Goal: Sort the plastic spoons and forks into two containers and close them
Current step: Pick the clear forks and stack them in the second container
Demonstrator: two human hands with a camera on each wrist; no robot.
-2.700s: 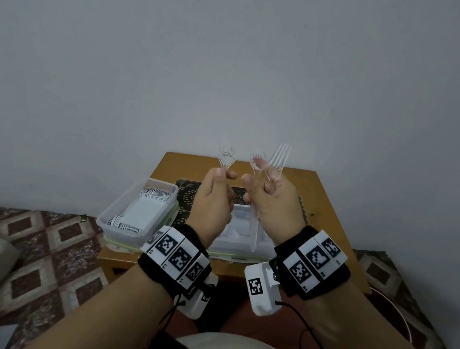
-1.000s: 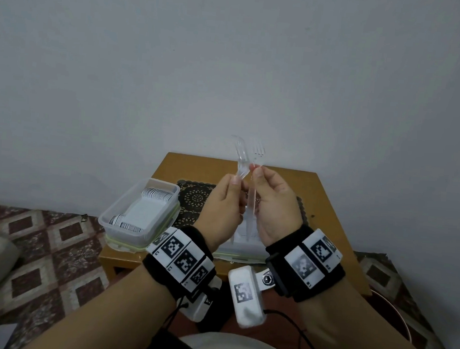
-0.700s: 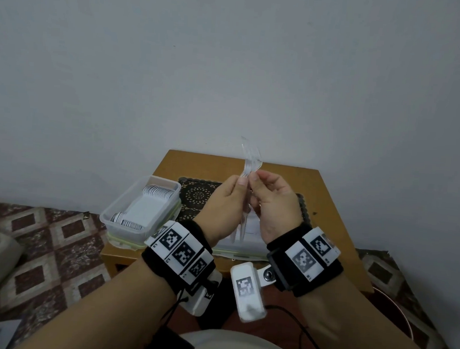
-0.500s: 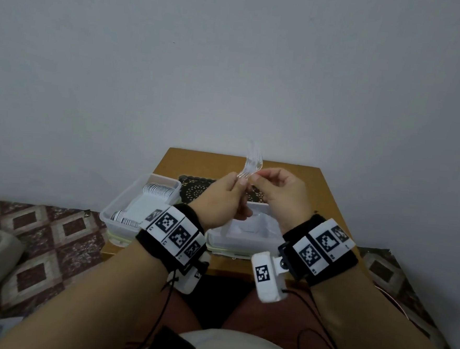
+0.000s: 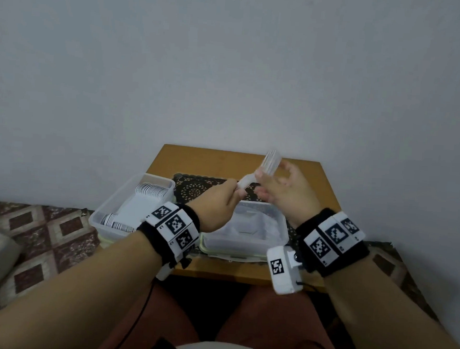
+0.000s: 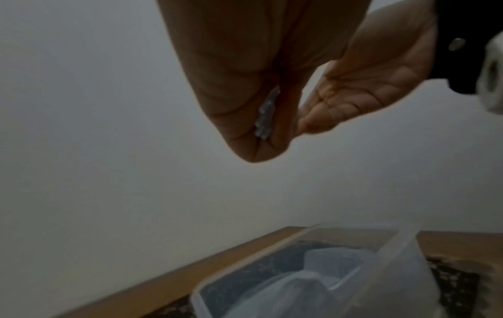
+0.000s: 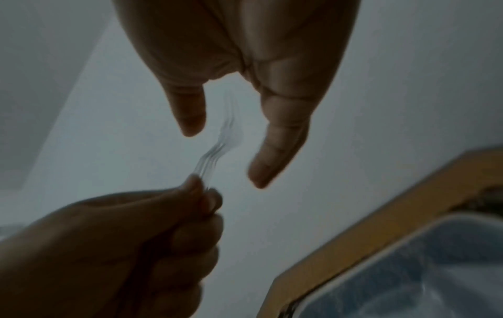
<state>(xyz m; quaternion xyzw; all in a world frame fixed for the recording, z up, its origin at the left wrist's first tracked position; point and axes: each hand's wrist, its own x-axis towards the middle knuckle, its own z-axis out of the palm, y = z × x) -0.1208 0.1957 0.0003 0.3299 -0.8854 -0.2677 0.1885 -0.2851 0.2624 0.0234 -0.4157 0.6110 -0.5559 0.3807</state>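
A small wooden table [image 5: 323, 186] stands against a plain grey wall [image 5: 231, 65] on brown patterned floor tiles [image 5: 42, 232].

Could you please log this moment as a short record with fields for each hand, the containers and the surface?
left hand: pinches the handle end of the clear forks
right hand: fingers relaxed beside the fork heads, no grip visible
forks: stacked, held above the right container
right container: open, lined with a clear bag
left container: open, holds striped items
surface: wooden table with a dark lace mat

Clear glossy plastic forks [image 5: 270, 160] & container [image 5: 243, 243]; matt wood table [image 5: 224, 157].
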